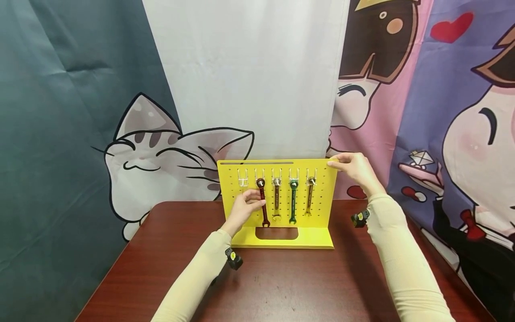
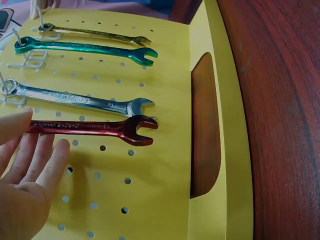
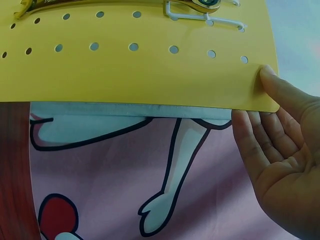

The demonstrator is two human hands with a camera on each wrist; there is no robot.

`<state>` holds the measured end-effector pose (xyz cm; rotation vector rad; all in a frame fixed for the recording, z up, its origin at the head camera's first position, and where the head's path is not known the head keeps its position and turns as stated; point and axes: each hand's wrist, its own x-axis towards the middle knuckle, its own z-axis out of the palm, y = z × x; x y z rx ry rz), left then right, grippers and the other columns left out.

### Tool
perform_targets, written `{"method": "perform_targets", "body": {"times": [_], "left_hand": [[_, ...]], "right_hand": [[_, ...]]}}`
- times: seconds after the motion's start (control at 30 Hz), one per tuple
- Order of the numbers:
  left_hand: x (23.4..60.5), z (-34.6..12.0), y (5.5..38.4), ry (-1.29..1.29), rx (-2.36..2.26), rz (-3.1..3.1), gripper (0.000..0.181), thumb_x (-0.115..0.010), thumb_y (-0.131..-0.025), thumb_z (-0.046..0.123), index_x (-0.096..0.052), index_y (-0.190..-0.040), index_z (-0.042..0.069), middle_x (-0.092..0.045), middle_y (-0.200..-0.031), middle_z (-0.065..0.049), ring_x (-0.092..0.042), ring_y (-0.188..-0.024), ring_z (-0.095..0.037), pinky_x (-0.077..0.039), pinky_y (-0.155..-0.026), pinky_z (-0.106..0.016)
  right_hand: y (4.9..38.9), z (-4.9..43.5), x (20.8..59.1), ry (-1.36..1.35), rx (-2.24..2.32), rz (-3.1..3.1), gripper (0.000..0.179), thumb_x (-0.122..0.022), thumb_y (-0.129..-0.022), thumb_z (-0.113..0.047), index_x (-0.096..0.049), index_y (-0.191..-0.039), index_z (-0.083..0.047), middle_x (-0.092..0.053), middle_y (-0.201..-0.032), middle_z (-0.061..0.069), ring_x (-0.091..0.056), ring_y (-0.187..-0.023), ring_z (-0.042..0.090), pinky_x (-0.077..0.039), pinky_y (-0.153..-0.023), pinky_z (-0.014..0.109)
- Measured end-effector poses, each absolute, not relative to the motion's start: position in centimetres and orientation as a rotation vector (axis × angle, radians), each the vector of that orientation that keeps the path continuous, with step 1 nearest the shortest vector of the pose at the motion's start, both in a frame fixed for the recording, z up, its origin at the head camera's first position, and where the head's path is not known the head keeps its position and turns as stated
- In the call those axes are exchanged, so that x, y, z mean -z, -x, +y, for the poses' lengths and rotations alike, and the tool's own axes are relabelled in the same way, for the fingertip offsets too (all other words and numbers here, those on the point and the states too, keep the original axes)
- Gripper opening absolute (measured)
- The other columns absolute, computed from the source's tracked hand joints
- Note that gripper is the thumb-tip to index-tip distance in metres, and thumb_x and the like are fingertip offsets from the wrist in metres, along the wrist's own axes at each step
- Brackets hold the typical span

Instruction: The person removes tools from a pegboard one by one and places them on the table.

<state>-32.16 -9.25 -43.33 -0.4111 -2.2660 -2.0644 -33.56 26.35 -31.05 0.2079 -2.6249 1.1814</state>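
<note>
Pale sleeves [image 1: 402, 255], left hand [image 1: 243, 208] pinching red wrench [image 1: 264, 213], near-vertical, forked end down, right hand [image 1: 356, 169] pinching pegboard [image 1: 318, 221] corner

You have polished, glossy metal in the long red open-ended wrench [image 2: 95, 128] and the matching silver wrench [image 2: 75, 99], green wrench [image 2: 85, 47] and gold wrench [image 2: 95, 34]; your yellow perforated pegboard [image 2: 155, 175] looks smooth, your reddish-brown wood-grained table [image 1: 289, 281] shiny, your cream sleeves [image 1: 402, 259] matt cloth, the printed backdrop [image 1: 257, 80] creased matt fabric
</note>
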Motion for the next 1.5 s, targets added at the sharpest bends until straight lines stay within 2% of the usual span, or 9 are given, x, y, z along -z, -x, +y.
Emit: {"method": "perform_targets", "body": {"times": [0.17, 0.27, 0.47, 0.7, 1.03, 1.5], "left_hand": [[43.6, -9.2, 32.3, 0.397, 2.108, -2.229, 0.033, -0.072, -0.092, 0.002, -0.060, -0.122, -0.007, -0.065, -0.110, -0.019, -0.067, -0.094, -0.021, -0.058, -0.089, -0.047], [43.1, -9.3, 31.7, 0.389, 2.113, -2.229, 0.032, -0.070, -0.093, -0.001, -0.060, -0.122, -0.009, -0.065, -0.107, -0.018, -0.067, -0.095, -0.023, -0.057, -0.090, -0.049], [41.0, -9.3, 29.6, 0.403, 2.105, -2.209, 0.031, -0.069, -0.093, -0.001, -0.061, -0.122, -0.010, -0.064, -0.107, -0.018, -0.068, -0.097, -0.027, -0.058, -0.089, -0.044], [42.5, -9.6, 30.9, 0.386, 2.042, -2.202, 0.035, -0.073, -0.093, 0.005, -0.063, -0.125, -0.004, -0.065, -0.109, -0.017, -0.066, -0.092, -0.016, -0.060, -0.082, -0.036], [42.6, -9.8, 30.8, 0.457, 1.991, -2.217, 0.033, -0.077, -0.090, 0.009, -0.067, -0.120, 0.000, -0.067, -0.104, -0.012, -0.067, -0.092, -0.019, -0.060, -0.081, -0.035], [41.1, -11.3, 29.6, 0.506, 1.890, -2.293, 0.033, -0.078, -0.090, 0.013, -0.071, -0.121, 0.007, -0.071, -0.104, -0.009, -0.068, -0.095, -0.021, -0.060, -0.080, -0.034]], "right_hand": [[33.7, 26.2, 31.0, -0.203, -1.188, -2.639, 0.048, -0.074, -0.091, -0.046, -0.072, -0.119, -0.007, -0.072, -0.114, 0.016, -0.064, -0.104, 0.031, -0.048, -0.096, 0.051], [33.7, 25.9, 30.9, -0.204, -1.197, -2.645, 0.047, -0.075, -0.091, -0.044, -0.072, -0.119, -0.007, -0.071, -0.115, 0.017, -0.064, -0.105, 0.032, -0.047, -0.097, 0.053], [33.6, 25.6, 30.6, -0.232, -1.165, -2.652, 0.042, -0.074, -0.092, -0.041, -0.073, -0.117, -0.007, -0.071, -0.113, 0.018, -0.064, -0.103, 0.031, -0.047, -0.095, 0.050], [33.7, 25.7, 31.0, -0.204, -1.170, -2.639, 0.043, -0.074, -0.092, -0.042, -0.073, -0.117, -0.007, -0.072, -0.112, 0.015, -0.064, -0.102, 0.031, -0.049, -0.094, 0.050], [33.7, 26.2, 31.2, -0.192, -1.177, -2.628, 0.047, -0.074, -0.090, -0.047, -0.073, -0.116, -0.008, -0.072, -0.113, 0.016, -0.064, -0.104, 0.031, -0.048, -0.094, 0.050], [33.4, 26.0, 30.7, -0.173, -1.203, -2.625, 0.044, -0.075, -0.092, -0.042, -0.072, -0.118, -0.007, -0.071, -0.116, 0.018, -0.064, -0.107, 0.033, -0.047, -0.099, 0.054]]}}
